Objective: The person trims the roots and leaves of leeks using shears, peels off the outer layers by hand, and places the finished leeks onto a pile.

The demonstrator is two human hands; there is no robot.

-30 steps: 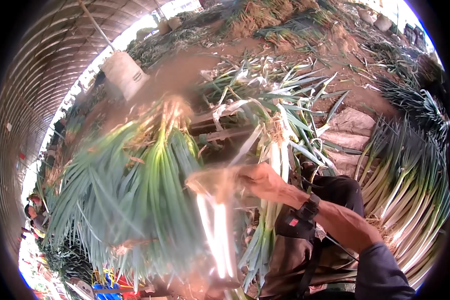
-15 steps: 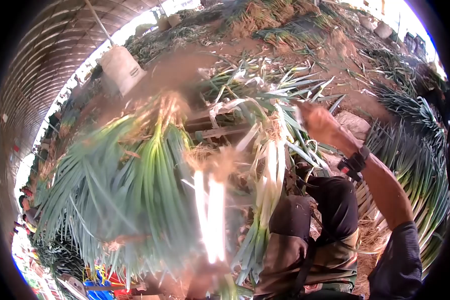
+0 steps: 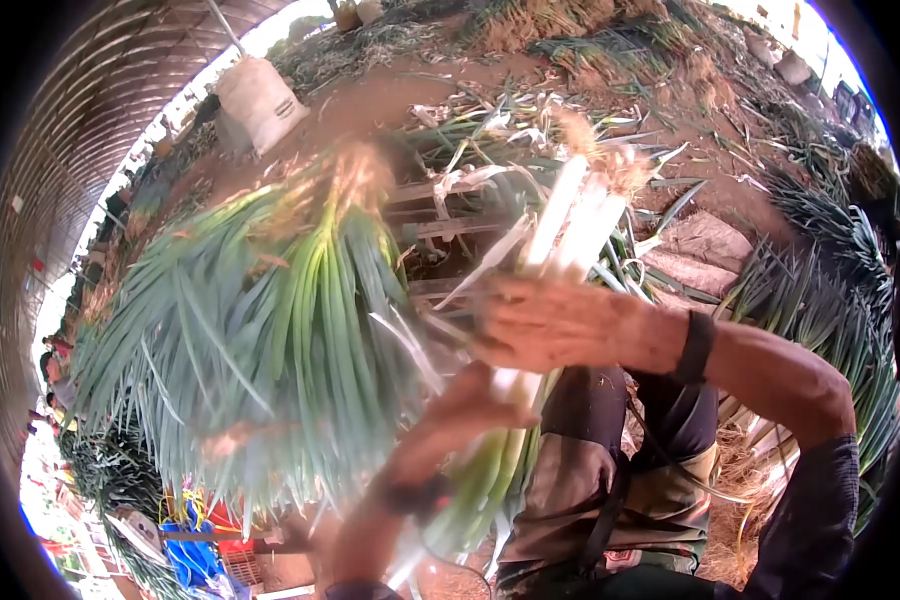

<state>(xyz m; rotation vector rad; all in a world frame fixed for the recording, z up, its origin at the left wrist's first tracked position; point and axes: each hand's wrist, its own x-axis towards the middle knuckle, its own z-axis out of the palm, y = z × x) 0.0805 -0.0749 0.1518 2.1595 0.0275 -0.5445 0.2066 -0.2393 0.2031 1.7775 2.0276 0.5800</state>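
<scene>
A bunch of leeks [image 3: 582, 225] slants across in front of my knees, its white stems and shaggy roots pointing up and away and its green leaves hanging down toward me. My left hand [image 3: 475, 405] is closed round the lower part of the stems, a little smeared by motion. Just above it, my right hand [image 3: 575, 325] lies across the white stems with its fingers curled over them; the fingertips are blurred. On the left, close to both hands, rests a large pile of leeks [image 3: 300, 330] with long green leaves and brown roots.
Wooden slats [image 3: 440, 230] show behind the bunch. A white sack [image 3: 260, 105] stands at the back left. More leeks [image 3: 820, 310] lie on the right, with loose trimmings [image 3: 490, 130] on the soil ahead. A blue container [image 3: 192, 550] sits at lower left.
My left hand has risen with its leeks from the bottom edge. My right hand has come down and left from the trimmings onto the stems. The leeks now form one bunch.
</scene>
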